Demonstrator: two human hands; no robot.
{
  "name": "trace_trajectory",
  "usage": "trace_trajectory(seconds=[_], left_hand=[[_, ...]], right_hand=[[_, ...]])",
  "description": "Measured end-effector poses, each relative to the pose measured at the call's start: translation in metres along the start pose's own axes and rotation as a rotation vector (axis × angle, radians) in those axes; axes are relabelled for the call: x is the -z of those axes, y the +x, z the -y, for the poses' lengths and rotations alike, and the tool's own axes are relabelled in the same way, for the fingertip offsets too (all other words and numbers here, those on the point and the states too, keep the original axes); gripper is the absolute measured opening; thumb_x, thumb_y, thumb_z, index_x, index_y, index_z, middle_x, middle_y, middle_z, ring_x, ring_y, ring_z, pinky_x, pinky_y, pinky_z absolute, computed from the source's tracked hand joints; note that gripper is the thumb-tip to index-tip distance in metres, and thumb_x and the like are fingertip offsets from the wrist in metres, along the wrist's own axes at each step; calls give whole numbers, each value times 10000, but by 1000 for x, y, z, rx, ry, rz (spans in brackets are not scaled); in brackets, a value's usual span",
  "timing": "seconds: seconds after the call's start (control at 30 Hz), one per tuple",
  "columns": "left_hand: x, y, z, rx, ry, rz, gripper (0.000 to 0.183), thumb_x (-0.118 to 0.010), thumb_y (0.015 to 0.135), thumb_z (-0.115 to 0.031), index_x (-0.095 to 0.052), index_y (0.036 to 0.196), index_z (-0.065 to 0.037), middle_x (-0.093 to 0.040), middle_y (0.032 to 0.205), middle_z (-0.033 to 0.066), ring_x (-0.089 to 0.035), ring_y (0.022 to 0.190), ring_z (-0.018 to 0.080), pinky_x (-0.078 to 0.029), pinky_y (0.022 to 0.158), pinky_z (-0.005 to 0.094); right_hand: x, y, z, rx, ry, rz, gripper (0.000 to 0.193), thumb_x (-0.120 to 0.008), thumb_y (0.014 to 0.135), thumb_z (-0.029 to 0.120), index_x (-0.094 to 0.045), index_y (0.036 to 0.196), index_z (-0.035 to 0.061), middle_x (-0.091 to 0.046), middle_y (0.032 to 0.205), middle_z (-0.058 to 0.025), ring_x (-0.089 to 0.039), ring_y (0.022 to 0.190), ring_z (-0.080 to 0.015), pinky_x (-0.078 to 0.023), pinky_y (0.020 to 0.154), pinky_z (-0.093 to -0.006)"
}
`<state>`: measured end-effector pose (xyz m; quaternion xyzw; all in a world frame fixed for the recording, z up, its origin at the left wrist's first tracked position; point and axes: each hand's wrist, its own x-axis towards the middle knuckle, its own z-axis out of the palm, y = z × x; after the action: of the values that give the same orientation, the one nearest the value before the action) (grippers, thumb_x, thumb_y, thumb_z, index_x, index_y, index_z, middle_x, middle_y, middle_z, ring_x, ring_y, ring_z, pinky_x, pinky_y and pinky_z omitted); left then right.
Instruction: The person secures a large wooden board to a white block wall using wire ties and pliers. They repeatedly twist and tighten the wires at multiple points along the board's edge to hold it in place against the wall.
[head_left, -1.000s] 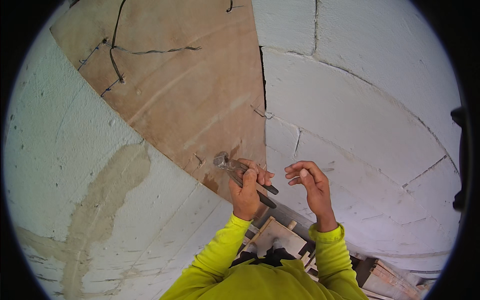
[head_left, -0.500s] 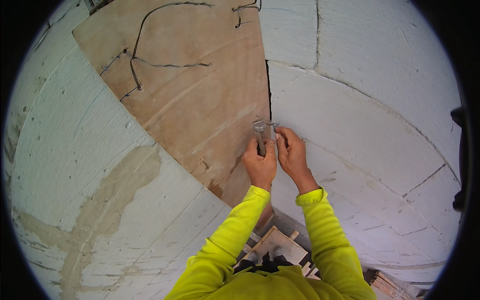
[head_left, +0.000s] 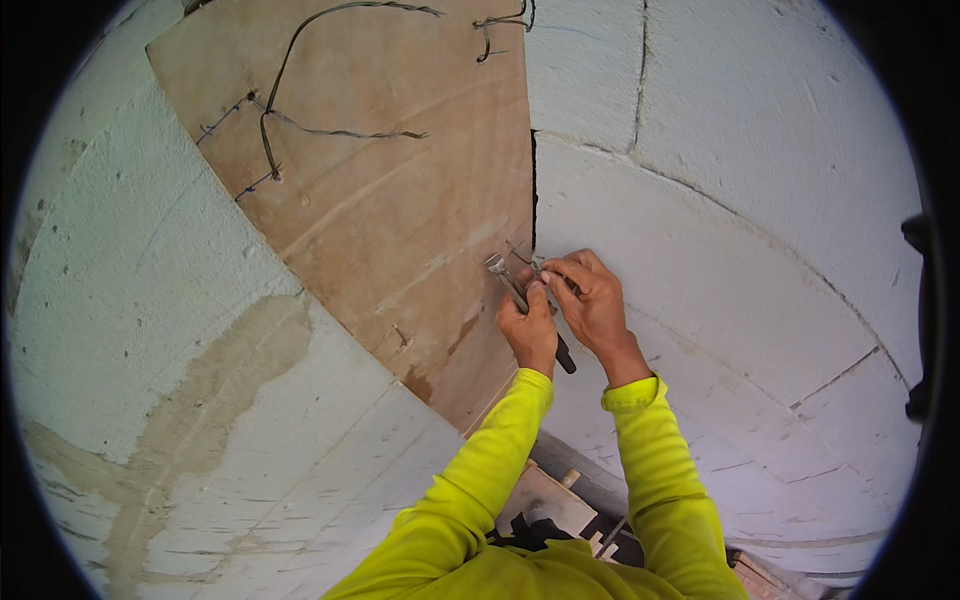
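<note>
My left hand (head_left: 530, 328) is closed around a pair of pincers (head_left: 508, 281). Their metal head points up and left over the brown board, and a dark handle end sticks out below my fingers. My right hand (head_left: 592, 308) is beside it, at the board's right edge, thumb and forefinger pinching a thin tie wire (head_left: 535, 266). The wire comes out by the edge of the brown board (head_left: 400, 220), and its exact path between my fingers is partly hidden. The two hands almost touch.
Pale block walls (head_left: 700, 270) flank the board on both sides. Twisted dark wires (head_left: 283, 60) stick out from the board higher up, and a small bent wire (head_left: 402, 337) protrudes lower down. Below me is a wooden platform (head_left: 550, 498) with scraps around it.
The pincers have tilted, head to the left, and their dark handle end now shows below my left hand. My right fingers have moved slightly left onto the wire.
</note>
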<state>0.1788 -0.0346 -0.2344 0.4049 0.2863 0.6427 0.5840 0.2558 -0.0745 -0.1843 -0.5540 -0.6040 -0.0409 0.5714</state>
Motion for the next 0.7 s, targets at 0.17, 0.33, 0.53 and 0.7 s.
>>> trace_trajectory(seconds=[0.17,0.33,0.53,0.7], left_hand=[[-6,8,16,-73,-31,-36,158,-619,955,-121,-621,1023,22,-643,924,42,-594,813,133,-508,722,290],[-19,10,35,-12,-31,-79,212,-601,994,-198,-608,1030,11,-639,967,43,-605,873,138,-510,764,303],[-18,9,40,82,-327,-53,193,-617,977,-190,-626,1003,1,-637,959,33,-613,866,145,-512,772,302],[0,7,25,89,-53,-38,132,-636,931,-115,-621,991,2,-631,891,24,-562,800,118,-488,727,283]], right_hand=[[-4,4,2,34,-29,-7,126,-712,847,-5,-716,973,-19,-660,870,-131,-669,733,-276,-538,657,-334],[-14,8,9,143,0,-41,97,-697,831,-40,-699,924,-13,-642,826,-123,-631,679,-232,-508,609,-317],[-4,10,14,125,-134,166,107,-694,824,-24,-695,930,-23,-646,843,-138,-632,703,-245,-503,625,-314],[3,7,4,-137,180,168,99,-650,893,-7,-704,976,-13,-637,856,-71,-583,743,-130,-469,640,-256]])
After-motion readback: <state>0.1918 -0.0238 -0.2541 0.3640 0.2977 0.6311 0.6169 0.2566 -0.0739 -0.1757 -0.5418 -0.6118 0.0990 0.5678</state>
